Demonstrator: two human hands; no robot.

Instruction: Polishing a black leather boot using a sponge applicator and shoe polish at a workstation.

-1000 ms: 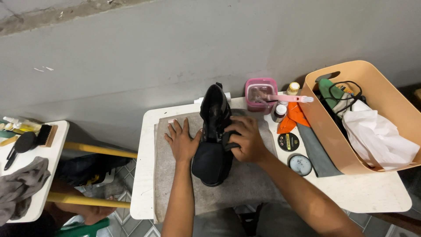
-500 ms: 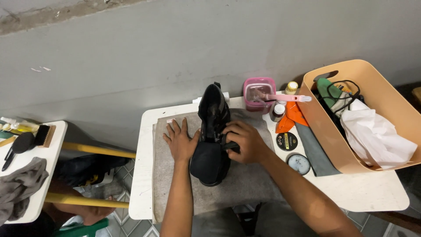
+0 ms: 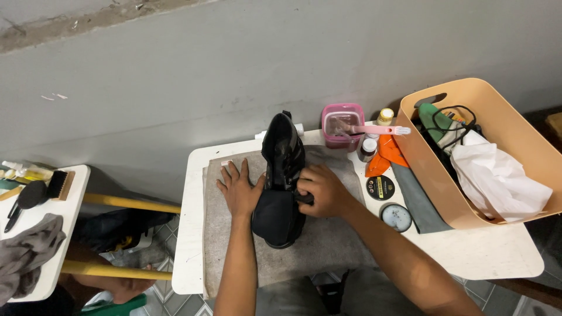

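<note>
Grey mat (image 3: 328, 246): black shoe (image 3: 281, 187) between both hands' fingers (image 3: 233, 175).

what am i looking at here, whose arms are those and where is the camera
The camera is worn on a person's head and looks down, so the two bare arms coming up from the bottom are that person's own. No machine is involved. The left hand lies flat on a grey cloth against the side of a black shoe. The right hand grips the shoe's other side, with something dark under its fingers. The cloth covers a small white table. To the right lie two round tins, a pink tub with a pink toothbrush across it, and a tan basket holding white paper. A second table on the left holds brushes.
</note>
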